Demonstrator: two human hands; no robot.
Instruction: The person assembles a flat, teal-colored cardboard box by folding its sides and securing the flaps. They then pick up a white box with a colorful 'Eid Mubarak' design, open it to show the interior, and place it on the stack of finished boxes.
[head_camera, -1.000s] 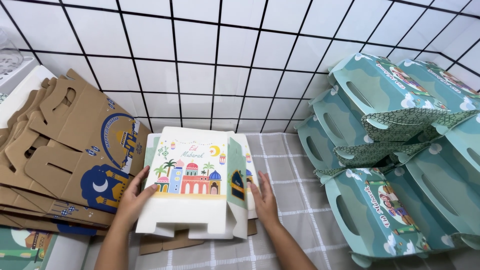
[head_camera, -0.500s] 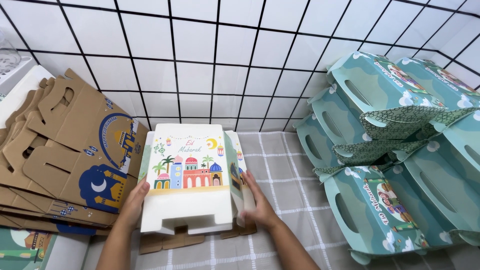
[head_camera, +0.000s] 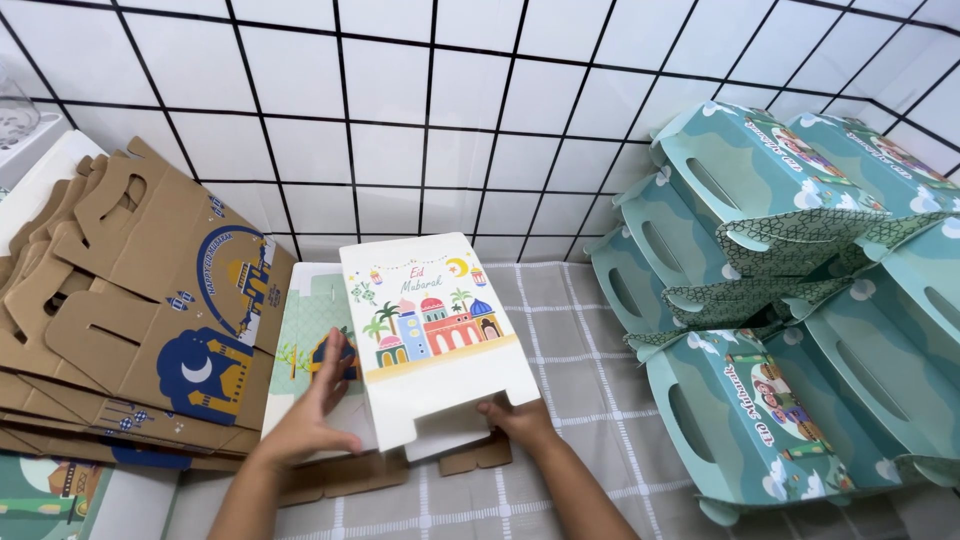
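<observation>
A white cardboard box (head_camera: 435, 340), printed with colourful buildings, palms and a crescent, stands tilted on the grey checked cloth (head_camera: 580, 350) in front of me. My right hand (head_camera: 520, 418) grips its lower right edge from beneath. My left hand (head_camera: 318, 412) rests with fingers spread on a flat printed box blank (head_camera: 305, 340) lying just left of the box, close to the box's lower left corner.
A stack of flat brown cardboard blanks with blue prints (head_camera: 130, 300) leans at the left. Several folded teal carry boxes (head_camera: 790, 300) are piled at the right. A white tiled wall (head_camera: 450, 110) with dark grout closes the back.
The box has turned and shifted right, its printed face now more upward. My left hand has come off the box's left side onto the flat blank; my right hand moved under the lower edge.
</observation>
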